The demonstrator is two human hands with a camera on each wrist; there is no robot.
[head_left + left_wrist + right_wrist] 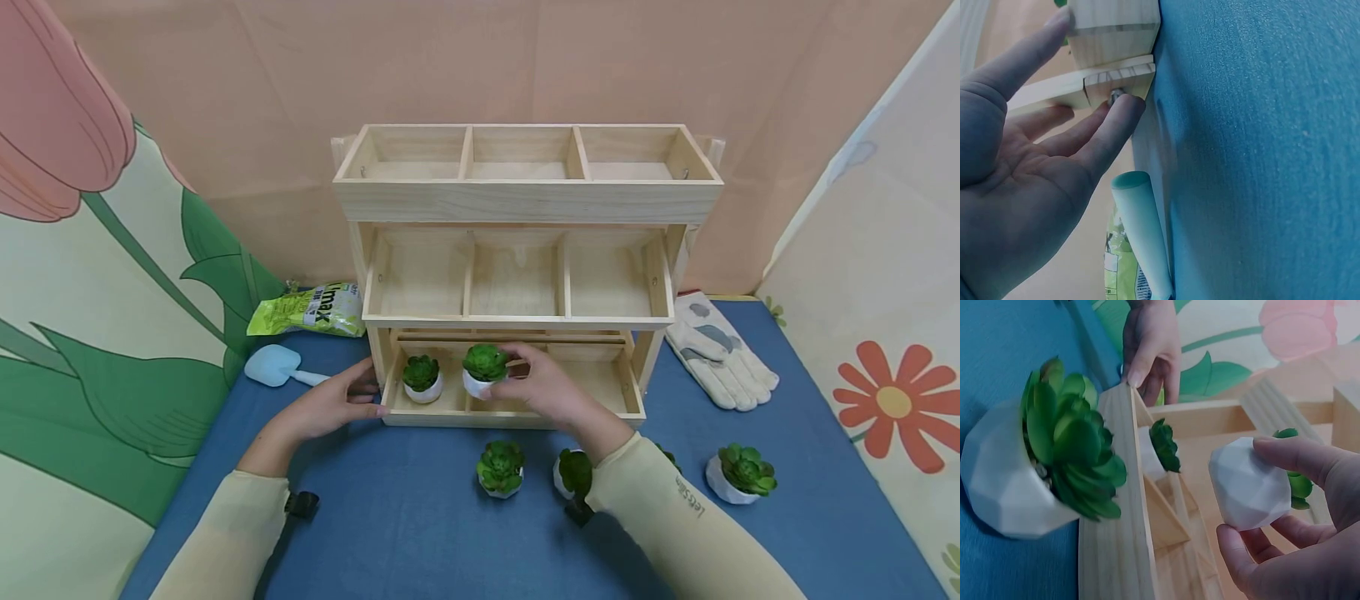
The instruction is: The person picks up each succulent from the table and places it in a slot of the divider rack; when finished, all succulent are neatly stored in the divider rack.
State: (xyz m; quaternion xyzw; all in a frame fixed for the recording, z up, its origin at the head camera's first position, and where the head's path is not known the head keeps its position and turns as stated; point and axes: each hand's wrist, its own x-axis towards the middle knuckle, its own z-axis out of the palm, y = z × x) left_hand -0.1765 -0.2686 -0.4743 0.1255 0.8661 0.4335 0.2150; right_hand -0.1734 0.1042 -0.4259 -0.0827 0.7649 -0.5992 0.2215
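My right hand pinches the white faceted pot of a small green succulent, holding it over the middle of the bottom tier of a wooden shelf. In the right wrist view, thumb and fingers lie against the sides of that white pot, which is tipped sideways there. Another potted succulent stands in the bottom tier's left compartment. At that tier's front left corner is my left hand, thumb at the front edge and fairly straight fingers along the side, as the left wrist view shows.
Several potted succulents stand on the blue cloth before the shelf, among them one in front and one at right. A light blue trowel and green bag lie left, white gloves right. Two divided tiers rise above my hands.
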